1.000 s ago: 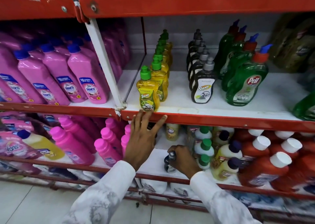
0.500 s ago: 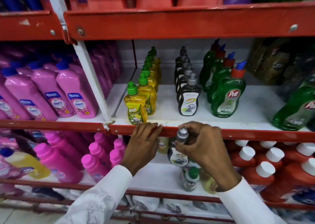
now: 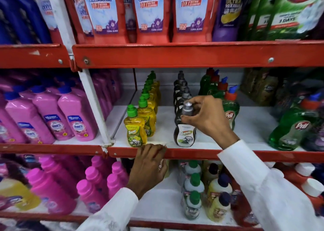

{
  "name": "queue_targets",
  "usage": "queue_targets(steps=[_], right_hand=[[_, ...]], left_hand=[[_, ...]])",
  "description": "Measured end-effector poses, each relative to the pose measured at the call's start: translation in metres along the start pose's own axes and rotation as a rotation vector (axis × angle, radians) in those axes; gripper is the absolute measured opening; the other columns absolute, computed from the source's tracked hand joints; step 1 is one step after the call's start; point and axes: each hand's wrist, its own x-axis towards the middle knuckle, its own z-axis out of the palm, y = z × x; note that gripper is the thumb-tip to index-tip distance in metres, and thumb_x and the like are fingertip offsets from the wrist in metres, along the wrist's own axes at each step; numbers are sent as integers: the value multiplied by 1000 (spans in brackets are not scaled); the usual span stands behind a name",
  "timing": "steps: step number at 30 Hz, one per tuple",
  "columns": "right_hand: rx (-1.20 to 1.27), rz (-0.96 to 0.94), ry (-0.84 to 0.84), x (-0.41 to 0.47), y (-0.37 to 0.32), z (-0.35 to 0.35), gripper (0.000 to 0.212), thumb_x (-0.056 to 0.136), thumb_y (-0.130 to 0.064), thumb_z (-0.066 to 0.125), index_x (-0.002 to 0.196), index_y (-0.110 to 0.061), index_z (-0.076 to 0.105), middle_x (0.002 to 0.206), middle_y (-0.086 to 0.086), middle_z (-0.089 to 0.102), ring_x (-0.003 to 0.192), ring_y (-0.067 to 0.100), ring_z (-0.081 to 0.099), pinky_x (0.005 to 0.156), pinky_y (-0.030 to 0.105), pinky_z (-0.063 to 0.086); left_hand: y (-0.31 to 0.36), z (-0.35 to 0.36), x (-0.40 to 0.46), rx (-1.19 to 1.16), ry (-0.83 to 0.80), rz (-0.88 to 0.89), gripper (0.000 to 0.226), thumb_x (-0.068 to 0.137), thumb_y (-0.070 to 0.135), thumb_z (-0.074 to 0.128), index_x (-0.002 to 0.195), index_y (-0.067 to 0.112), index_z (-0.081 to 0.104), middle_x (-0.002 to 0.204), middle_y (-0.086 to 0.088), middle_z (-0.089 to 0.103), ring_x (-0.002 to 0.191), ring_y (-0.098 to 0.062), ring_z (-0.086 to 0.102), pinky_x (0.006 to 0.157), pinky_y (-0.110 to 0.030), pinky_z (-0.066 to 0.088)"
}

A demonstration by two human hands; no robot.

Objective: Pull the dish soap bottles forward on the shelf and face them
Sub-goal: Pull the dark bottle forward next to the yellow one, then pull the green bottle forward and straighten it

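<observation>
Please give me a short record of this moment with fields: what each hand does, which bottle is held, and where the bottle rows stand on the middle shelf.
right hand: right hand grips the grey cap of the dark Super bottle
left hand: left hand rests on the red shelf edge, holding nothing
held bottle: upright at the front of the dark row, label facing out
yellow row: yellow Super bottle stands at the front edge, row behind it
green row: front Pril bottle stands further back from the edge
</observation>
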Motion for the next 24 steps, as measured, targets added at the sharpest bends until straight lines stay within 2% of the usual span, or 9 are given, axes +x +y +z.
queue_targets(steps=[5, 7, 10, 12, 14, 17, 20, 22, 24], right_hand=[[6, 22, -60, 8, 15, 17, 50, 61, -17, 91, 108, -15, 74, 96, 1, 79, 76, 7, 72, 80, 26, 61], [33, 14, -63, 9, 19, 19, 51, 62, -15, 89, 110, -15, 73, 96, 0, 78, 75, 3, 70, 74, 17, 58], [58, -4, -72, 6, 21, 18, 53, 64, -14, 87, 114, -14, 70, 89, -5, 72, 69, -9, 62, 60, -1, 47], [71, -7, -66, 1, 22, 18, 56, 67, -14, 86, 119, -15, 67, 91, -6, 69, 67, -13, 57, 58, -5, 42], [70, -13, -40, -7, 26, 16, 61, 68, -17, 86, 124, -17, 64, 103, -4, 73, 70, -10, 57, 60, -5, 42], [84, -14, 54, -29, 47, 13, 59, 72, -25, 84, 127, -21, 62, 115, -6, 71, 88, 1, 61, 76, 4, 47], [103, 20, 253, -64, 82, 9, 41, 78, -26, 78, 118, -25, 66, 112, -5, 70, 97, 9, 62, 86, 28, 57], [96, 61, 415, -84, 109, 4, 36, 79, -19, 75, 114, -24, 66, 111, -7, 67, 103, 14, 61, 90, 39, 55], [78, 87, 570, -92, 135, -2, 41, 79, -12, 74, 117, -19, 61, 117, -4, 63, 110, 18, 56, 95, 39, 50]], left_hand=[[5, -1, -1, -32, -7, -33, 41, 83, 35, 58, 121, 20, 63, 115, -1, 66, 105, -24, 58, 94, -43, 46], [8, -1, -1, -41, -24, -46, 42, 84, 36, 57, 123, 20, 62, 117, -1, 65, 108, -24, 57, 98, -46, 48], [14, 2, -2, -43, -61, -55, 46, 85, 38, 56, 127, 22, 59, 121, -2, 63, 112, -25, 55, 103, -51, 46], [20, 5, -2, -49, -72, -48, 48, 84, 38, 57, 129, 23, 57, 124, -3, 61, 116, -26, 54, 105, -53, 44], [27, 9, -2, -54, -67, -34, 48, 83, 36, 59, 130, 24, 56, 127, -4, 60, 119, -27, 53, 107, -54, 43], [38, 17, -1, -61, -42, -14, 49, 83, 34, 63, 130, 25, 56, 130, -6, 58, 123, -29, 51, 108, -56, 40], [53, 24, 0, -42, -28, 17, 51, 82, 33, 62, 132, 24, 57, 133, -9, 58, 124, -32, 51, 106, -60, 40], [65, 31, 1, -26, -17, 43, 54, 81, 32, 64, 134, 24, 57, 135, -11, 58, 125, -34, 51, 106, -61, 39], [76, 36, 3, -14, -11, 42, 58, 80, 32, 65, 136, 23, 56, 136, -13, 58, 126, -36, 51, 107, -62, 37]])
